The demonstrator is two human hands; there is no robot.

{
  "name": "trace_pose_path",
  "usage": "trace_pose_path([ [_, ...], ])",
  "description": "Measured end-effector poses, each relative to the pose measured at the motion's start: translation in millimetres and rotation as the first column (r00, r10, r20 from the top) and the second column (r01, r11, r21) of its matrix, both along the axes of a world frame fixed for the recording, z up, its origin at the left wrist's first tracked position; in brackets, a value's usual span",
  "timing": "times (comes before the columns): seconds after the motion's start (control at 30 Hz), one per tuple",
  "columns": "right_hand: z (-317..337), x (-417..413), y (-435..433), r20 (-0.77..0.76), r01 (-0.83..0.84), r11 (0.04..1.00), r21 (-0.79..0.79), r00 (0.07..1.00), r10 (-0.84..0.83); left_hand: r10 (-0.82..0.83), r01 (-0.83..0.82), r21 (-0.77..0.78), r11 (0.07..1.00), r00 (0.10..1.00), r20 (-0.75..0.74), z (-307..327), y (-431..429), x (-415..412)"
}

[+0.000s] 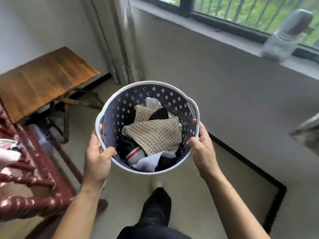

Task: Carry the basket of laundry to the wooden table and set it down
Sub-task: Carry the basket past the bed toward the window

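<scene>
A round blue basket [131, 104] with a white rim and diamond holes hangs in the air in front of me, over the floor. Inside lies laundry [153, 135]: a cream mesh piece, black cloth and white cloth. My left hand [98, 157] grips the rim on the left, thumb inside. On the right, my right hand [202, 149] grips the rim in the same way. The wooden table [44, 81] stands to the upper left by the wall, its top bare, well apart from the basket.
A dark red carved wooden chair [31, 171] stands at the left, close to my left arm. A curtain [120, 40] hangs behind the table. A plastic jar [279, 45] sits on the windowsill at the right. My leg [155, 209] steps forward on the tiled floor.
</scene>
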State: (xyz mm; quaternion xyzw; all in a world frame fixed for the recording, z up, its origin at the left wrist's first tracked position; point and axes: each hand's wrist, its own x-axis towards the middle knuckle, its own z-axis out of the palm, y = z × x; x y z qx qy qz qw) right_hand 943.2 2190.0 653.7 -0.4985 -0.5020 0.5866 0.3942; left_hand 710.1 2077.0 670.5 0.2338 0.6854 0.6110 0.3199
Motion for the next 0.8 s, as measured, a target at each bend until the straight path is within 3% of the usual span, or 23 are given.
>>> trace_pose_path([
  [0.2,-6,-68,121,0.004,-0.11,0.994,0.016,0.994,0.11,0.125,-0.124,-0.033,0.992,0.992,0.021,-15,99,-57],
  [0.57,12,-173,324,-0.057,-0.18,0.983,0.036,0.982,0.182,0.139,-0.139,0.0,0.99,0.99,-0.034,8,290,-154],
  [0.8,-1,-272,448,-0.097,-0.327,0.945,0.013,0.94,0.327,0.286,-0.288,-0.057,0.956,0.957,-0.047,-3,386,-228],
])
